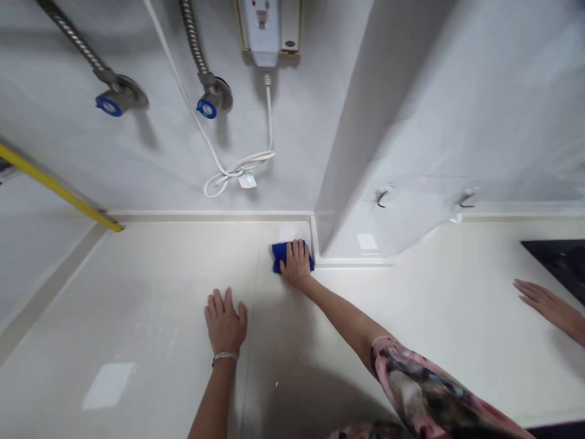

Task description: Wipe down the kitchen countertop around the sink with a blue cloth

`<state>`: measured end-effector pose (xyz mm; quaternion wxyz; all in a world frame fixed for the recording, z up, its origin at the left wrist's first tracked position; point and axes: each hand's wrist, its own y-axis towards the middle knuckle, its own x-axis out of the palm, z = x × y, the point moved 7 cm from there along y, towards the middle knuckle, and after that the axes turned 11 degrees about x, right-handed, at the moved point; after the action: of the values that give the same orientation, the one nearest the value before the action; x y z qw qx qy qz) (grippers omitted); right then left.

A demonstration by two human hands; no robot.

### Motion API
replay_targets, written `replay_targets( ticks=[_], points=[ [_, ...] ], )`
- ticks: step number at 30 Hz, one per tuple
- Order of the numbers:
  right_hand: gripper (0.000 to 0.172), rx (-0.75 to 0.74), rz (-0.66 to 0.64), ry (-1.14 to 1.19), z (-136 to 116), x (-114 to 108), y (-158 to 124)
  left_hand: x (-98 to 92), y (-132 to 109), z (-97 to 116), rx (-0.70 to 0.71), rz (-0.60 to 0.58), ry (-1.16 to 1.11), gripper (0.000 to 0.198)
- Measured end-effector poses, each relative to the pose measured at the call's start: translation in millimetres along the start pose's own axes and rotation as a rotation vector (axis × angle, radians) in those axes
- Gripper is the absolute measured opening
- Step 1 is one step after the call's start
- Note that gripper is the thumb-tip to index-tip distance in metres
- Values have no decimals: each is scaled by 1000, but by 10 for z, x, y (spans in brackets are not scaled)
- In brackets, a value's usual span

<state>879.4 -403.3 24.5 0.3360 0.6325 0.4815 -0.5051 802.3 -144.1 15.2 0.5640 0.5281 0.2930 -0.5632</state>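
Observation:
A folded blue cloth lies on the white countertop, in the inner corner beside the jutting wall. My right hand presses down on it, covering its middle and part of its right side. To the left, my left hand rests palm down on the counter with its fingers apart, holding nothing. A bracelet circles that wrist. A low raised lip runs along the wall behind the cloth.
Two blue-capped valves and a plug with a bundled white cord are on the wall. A yellow pipe crosses at left. Two hooks hang right. Another person's hand is near a black panel.

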Motion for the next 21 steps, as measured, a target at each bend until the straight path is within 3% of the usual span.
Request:
replay_targets(
  ticks=[4, 8, 13, 21],
  points=[
    [79, -175, -24, 46, 27, 57, -844, -26, 31, 8, -20, 14, -10, 67],
    [80, -287, -31, 60, 264, 46, -1507, -44, 81, 3, 14, 25, -2, 68],
    [81, -316, -42, 97, 755, -66, -1999, -44, 177, -37, 18, 14, -2, 72],
    [80, -203, -13, 154, 1632, -234, -2747, -146, 255, 95, 39, -21, 16, 80]
  ],
)
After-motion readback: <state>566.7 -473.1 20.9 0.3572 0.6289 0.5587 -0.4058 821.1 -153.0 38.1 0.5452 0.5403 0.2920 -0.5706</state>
